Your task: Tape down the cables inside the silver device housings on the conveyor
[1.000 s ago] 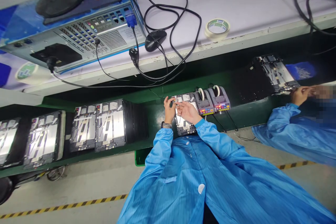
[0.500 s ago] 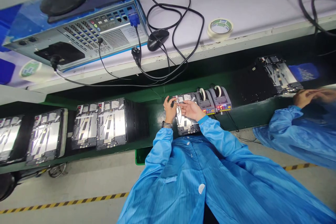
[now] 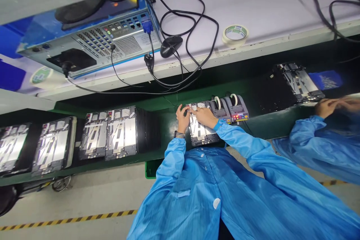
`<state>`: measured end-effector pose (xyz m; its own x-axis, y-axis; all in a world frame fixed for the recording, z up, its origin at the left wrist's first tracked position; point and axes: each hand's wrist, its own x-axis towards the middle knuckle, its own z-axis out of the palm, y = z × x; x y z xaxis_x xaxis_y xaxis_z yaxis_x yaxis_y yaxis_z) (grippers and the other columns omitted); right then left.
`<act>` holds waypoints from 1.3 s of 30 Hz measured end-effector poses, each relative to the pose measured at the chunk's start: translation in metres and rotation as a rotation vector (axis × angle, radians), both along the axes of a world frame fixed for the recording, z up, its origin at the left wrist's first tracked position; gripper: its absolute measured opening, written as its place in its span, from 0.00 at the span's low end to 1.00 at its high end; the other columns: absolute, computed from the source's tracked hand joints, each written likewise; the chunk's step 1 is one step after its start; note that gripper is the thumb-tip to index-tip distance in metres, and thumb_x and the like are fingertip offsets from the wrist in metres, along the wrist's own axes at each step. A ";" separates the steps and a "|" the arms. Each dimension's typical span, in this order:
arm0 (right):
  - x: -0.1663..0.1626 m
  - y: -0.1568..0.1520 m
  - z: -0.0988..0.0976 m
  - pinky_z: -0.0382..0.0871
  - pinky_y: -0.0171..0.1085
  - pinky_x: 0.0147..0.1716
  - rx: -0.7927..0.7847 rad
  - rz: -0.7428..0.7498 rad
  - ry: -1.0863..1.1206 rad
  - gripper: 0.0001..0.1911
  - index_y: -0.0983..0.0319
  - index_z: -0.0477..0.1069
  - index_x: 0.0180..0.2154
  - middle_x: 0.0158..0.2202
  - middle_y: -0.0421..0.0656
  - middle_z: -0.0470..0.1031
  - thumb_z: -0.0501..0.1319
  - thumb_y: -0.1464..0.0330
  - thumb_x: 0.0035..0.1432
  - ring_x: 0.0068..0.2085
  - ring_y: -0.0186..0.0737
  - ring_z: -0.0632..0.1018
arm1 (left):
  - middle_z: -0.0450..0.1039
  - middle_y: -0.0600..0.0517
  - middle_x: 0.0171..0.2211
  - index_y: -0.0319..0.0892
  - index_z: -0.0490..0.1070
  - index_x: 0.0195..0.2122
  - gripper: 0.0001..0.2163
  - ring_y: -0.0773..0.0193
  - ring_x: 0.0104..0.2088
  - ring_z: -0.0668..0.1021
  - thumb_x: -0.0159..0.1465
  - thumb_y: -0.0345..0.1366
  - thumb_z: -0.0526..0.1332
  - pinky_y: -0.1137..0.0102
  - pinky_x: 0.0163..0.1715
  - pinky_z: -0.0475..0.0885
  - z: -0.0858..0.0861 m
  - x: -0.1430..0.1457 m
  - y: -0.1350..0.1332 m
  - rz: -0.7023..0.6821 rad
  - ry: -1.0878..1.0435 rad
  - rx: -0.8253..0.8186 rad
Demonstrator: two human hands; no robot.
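I position the left hand (image 3: 183, 118), fingers curled, and right hand (image 3: 206, 116) at the flat device (image 3: 198, 132), cannot tell whether either grips anything, and see tape dispensers (image 3: 239, 108) beside the right hand.

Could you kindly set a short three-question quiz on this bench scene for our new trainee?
1. Multiple choice: What lies beneath the camera wearer's left hand and right hand?
a) a black mouse
b) a device panel with its inner parts exposed
c) a masking tape roll

2. True or false: A dark wristband is on the camera wearer's left wrist.

3. Fill in the blank: Two grey tape dispensers stand to the ____ of that panel, seen from the wearer's side.

Key:
1. b
2. True
3. right
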<state>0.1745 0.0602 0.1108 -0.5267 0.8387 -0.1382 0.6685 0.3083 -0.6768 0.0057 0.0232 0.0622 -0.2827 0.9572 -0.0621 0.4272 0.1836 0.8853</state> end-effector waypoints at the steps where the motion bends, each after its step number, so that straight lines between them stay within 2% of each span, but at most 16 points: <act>1: 0.000 0.000 -0.002 0.65 0.44 0.47 0.010 0.007 0.005 0.23 0.57 0.76 0.56 0.42 0.54 0.78 0.60 0.77 0.61 0.47 0.53 0.76 | 0.60 0.50 0.69 0.55 0.80 0.48 0.09 0.45 0.71 0.60 0.69 0.40 0.63 0.43 0.70 0.53 0.000 0.000 0.000 0.001 0.001 -0.001; 7: 0.000 0.004 -0.006 0.65 0.43 0.46 0.047 0.080 0.014 0.18 0.59 0.77 0.49 0.42 0.53 0.78 0.62 0.77 0.59 0.46 0.52 0.77 | 0.61 0.51 0.69 0.57 0.80 0.48 0.09 0.46 0.70 0.61 0.69 0.40 0.63 0.43 0.70 0.54 -0.001 -0.004 0.002 -0.006 0.008 0.015; 10: 0.000 0.011 0.000 0.65 0.43 0.45 0.052 0.106 -0.030 0.17 0.59 0.79 0.47 0.39 0.52 0.78 0.62 0.77 0.58 0.44 0.51 0.77 | 0.64 0.50 0.67 0.56 0.81 0.47 0.08 0.46 0.70 0.61 0.69 0.41 0.63 0.42 0.70 0.54 0.002 -0.010 0.006 -0.052 0.041 0.020; 13: 0.004 0.012 0.008 0.66 0.44 0.47 0.046 0.101 -0.035 0.15 0.58 0.80 0.46 0.39 0.51 0.79 0.62 0.75 0.59 0.45 0.52 0.77 | 0.67 0.48 0.64 0.54 0.82 0.44 0.06 0.45 0.69 0.64 0.66 0.42 0.68 0.42 0.69 0.56 0.008 -0.017 0.012 -0.108 0.101 0.051; 15: 0.013 0.008 0.012 0.66 0.44 0.50 0.068 0.021 0.026 0.16 0.57 0.81 0.47 0.43 0.50 0.80 0.59 0.73 0.63 0.47 0.52 0.77 | 0.68 0.48 0.63 0.54 0.82 0.42 0.06 0.44 0.67 0.65 0.64 0.42 0.71 0.42 0.67 0.57 0.013 -0.019 0.016 -0.128 0.132 0.066; 17: 0.028 -0.002 0.012 0.66 0.46 0.53 0.103 -0.155 0.109 0.18 0.58 0.80 0.51 0.48 0.50 0.79 0.54 0.70 0.67 0.49 0.52 0.77 | 0.68 0.47 0.63 0.53 0.82 0.41 0.06 0.43 0.66 0.67 0.62 0.41 0.72 0.41 0.66 0.58 0.018 -0.019 0.021 -0.144 0.157 0.071; 20: 0.056 -0.026 0.000 0.68 0.49 0.55 0.114 -0.458 0.162 0.22 0.61 0.76 0.57 0.50 0.53 0.78 0.52 0.67 0.68 0.49 0.52 0.77 | 0.69 0.46 0.62 0.50 0.80 0.38 0.06 0.42 0.66 0.67 0.61 0.40 0.73 0.42 0.66 0.59 0.024 -0.018 0.026 -0.173 0.188 0.092; 22: 0.072 -0.047 -0.015 0.68 0.51 0.58 0.092 -0.572 0.160 0.25 0.65 0.73 0.60 0.51 0.55 0.77 0.53 0.63 0.68 0.52 0.54 0.77 | 0.69 0.44 0.62 0.49 0.78 0.43 0.09 0.45 0.66 0.68 0.63 0.41 0.71 0.46 0.66 0.61 0.025 -0.016 0.022 -0.172 0.144 0.119; 24: 0.080 -0.068 -0.031 0.65 0.54 0.63 0.042 -0.577 0.176 0.29 0.66 0.71 0.63 0.56 0.58 0.75 0.55 0.57 0.67 0.58 0.57 0.74 | 0.68 0.42 0.63 0.48 0.73 0.55 0.18 0.49 0.66 0.70 0.65 0.45 0.68 0.51 0.66 0.63 0.022 -0.010 0.007 -0.096 0.029 0.100; 26: 0.082 -0.088 -0.045 0.60 0.55 0.67 -0.036 -0.523 0.226 0.34 0.66 0.67 0.66 0.63 0.58 0.71 0.57 0.53 0.66 0.65 0.57 0.70 | 0.65 0.39 0.66 0.46 0.63 0.66 0.28 0.50 0.67 0.69 0.68 0.49 0.64 0.53 0.67 0.62 0.017 0.001 -0.019 0.031 -0.103 -0.004; 28: 0.078 -0.105 -0.056 0.55 0.55 0.70 -0.077 -0.514 0.267 0.39 0.64 0.62 0.70 0.69 0.56 0.65 0.58 0.50 0.66 0.70 0.56 0.64 | 0.58 0.37 0.71 0.44 0.57 0.70 0.36 0.49 0.72 0.62 0.66 0.52 0.65 0.55 0.71 0.55 0.012 0.014 -0.050 0.025 -0.201 -0.155; 30: 0.071 -0.117 -0.059 0.50 0.56 0.72 -0.082 -0.549 0.292 0.43 0.63 0.57 0.72 0.72 0.54 0.59 0.59 0.48 0.64 0.73 0.56 0.58 | 0.57 0.39 0.73 0.43 0.52 0.73 0.41 0.50 0.73 0.60 0.65 0.53 0.66 0.56 0.73 0.53 0.011 0.028 -0.076 -0.075 -0.270 -0.155; 31: 0.068 -0.121 -0.058 0.48 0.57 0.73 -0.079 -0.566 0.304 0.44 0.62 0.56 0.73 0.73 0.53 0.58 0.59 0.47 0.64 0.75 0.56 0.55 | 0.57 0.40 0.73 0.43 0.51 0.74 0.41 0.50 0.72 0.62 0.65 0.54 0.65 0.56 0.73 0.54 0.013 0.033 -0.085 -0.076 -0.288 -0.148; 33: 0.061 -0.126 -0.048 0.45 0.57 0.74 -0.086 -0.565 0.335 0.46 0.61 0.53 0.74 0.75 0.52 0.54 0.60 0.47 0.63 0.76 0.56 0.51 | 0.59 0.41 0.72 0.45 0.51 0.74 0.40 0.50 0.71 0.65 0.67 0.55 0.63 0.56 0.72 0.56 0.020 0.038 -0.097 -0.039 -0.308 -0.163; 35: 0.055 -0.130 -0.031 0.46 0.56 0.74 -0.115 -0.526 0.380 0.47 0.60 0.50 0.76 0.76 0.50 0.52 0.62 0.48 0.64 0.76 0.55 0.52 | 0.61 0.42 0.72 0.46 0.52 0.74 0.39 0.49 0.70 0.66 0.67 0.55 0.63 0.56 0.71 0.57 0.032 0.034 -0.105 0.022 -0.315 -0.179; 39: 0.038 -0.142 0.014 0.49 0.53 0.74 -0.300 -0.323 0.484 0.52 0.56 0.37 0.78 0.78 0.48 0.47 0.62 0.49 0.65 0.75 0.52 0.57 | 0.60 0.43 0.72 0.47 0.53 0.75 0.42 0.47 0.71 0.66 0.64 0.55 0.66 0.56 0.72 0.57 0.063 0.001 -0.136 0.137 -0.273 -0.194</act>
<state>0.2122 -0.0814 0.1250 -0.3165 0.9271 -0.2010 0.2935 -0.1057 -0.9501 0.0064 -0.1126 0.1248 -0.3554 0.8747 -0.3294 0.1401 0.3983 0.9065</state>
